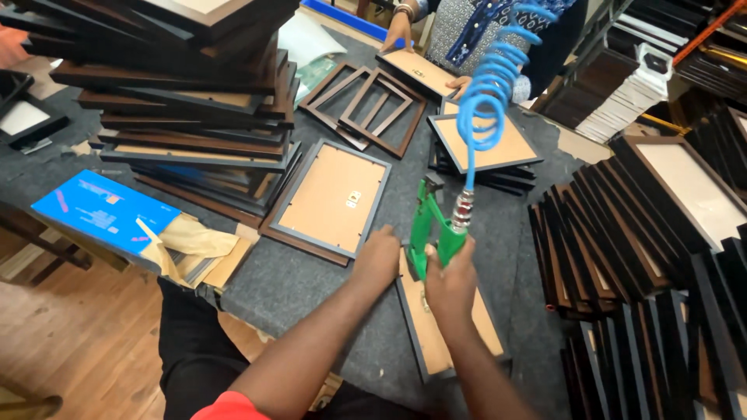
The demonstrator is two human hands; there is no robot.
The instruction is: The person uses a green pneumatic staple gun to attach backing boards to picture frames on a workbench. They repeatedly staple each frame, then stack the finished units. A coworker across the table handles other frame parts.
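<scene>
My right hand (450, 281) grips a green pneumatic stapler (429, 225) fed by a coiled blue air hose (492, 85). The tool's nose points down at the top edge of a dark picture frame (459, 336) lying face down with its brown backing board up. My left hand (377, 257) presses flat on the frame's upper left corner. Just beyond my left hand lies another face-down frame with a brown back (333, 198).
A tall pile of dark frames (187, 101) stands at the left. Rows of frames on edge (646, 257) fill the right. A blue box (101, 211) sits at the table's left corner. Another person's hands (399, 31) hold a frame at the far side, beside empty brown frames (366, 105).
</scene>
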